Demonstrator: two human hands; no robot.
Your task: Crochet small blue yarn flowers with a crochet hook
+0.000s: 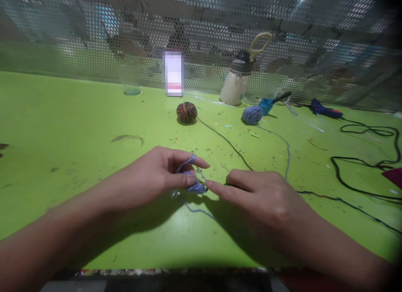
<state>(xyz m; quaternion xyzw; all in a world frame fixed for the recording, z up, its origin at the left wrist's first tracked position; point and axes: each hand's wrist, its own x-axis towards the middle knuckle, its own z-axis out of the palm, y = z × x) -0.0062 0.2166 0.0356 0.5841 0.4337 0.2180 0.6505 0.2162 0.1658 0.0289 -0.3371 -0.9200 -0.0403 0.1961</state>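
Note:
My left hand (pixel 169 170) is closed, pinching a small lilac-blue crochet piece (pixel 197 187) between thumb and fingers. A strand of the same yarn (pixel 194 159) wraps around its raised index finger and runs down to the piece. At the right edge of the work, my right hand (pixel 259 191) is closed round a crochet hook, of which only a bit of green handle (pixel 230 184) shows; its tip is hidden at the stitches. A loose yarn tail (pixel 199 210) hangs below the piece. Farther back lies the lilac-blue yarn ball (pixel 252 115), its strand trailing toward my right hand.
A multicoloured yarn ball (pixel 186 112) sits mid-table, its dark strand passing behind my right hand. At the back stand a lit phone (pixel 174 74), a clear cup (pixel 132 80), a bottle (pixel 235 84) and a blue pot (pixel 265 107). A glue gun (pixel 326 109) with black cord lies right.

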